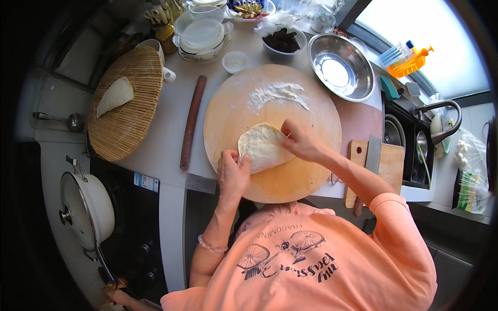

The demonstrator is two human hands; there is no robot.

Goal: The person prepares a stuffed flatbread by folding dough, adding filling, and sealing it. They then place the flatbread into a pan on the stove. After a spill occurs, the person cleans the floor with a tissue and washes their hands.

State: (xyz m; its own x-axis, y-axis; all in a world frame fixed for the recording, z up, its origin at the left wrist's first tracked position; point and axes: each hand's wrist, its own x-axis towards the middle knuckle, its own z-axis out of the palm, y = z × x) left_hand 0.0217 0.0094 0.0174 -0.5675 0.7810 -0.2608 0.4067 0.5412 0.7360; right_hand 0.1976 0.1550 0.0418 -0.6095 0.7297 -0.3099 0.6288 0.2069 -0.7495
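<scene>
A folded piece of flattened dough [264,145], roughly a half circle, lies on the round wooden board [272,190] in front of me. My left hand [233,171] pinches its lower left corner between thumb and fingers. At its upper right edge, the fingertips of my right hand [301,140] grip the dough's rim. Loose white flour [276,96] is spread over the far part of the board. A dark wooden rolling pin [193,122] rests on the counter left of the board. Another folded dough piece [115,96] sits on a round slatted mat [136,124].
Behind the board stand a small flour bowl [235,62], a bowl of dark food [286,41] and a steel basin [342,68]. A cleaver [373,153] lies across a cutting board [391,165] near the sink [418,182]. Left is a lidded pot [97,210]; another person's hand [118,296] shows below.
</scene>
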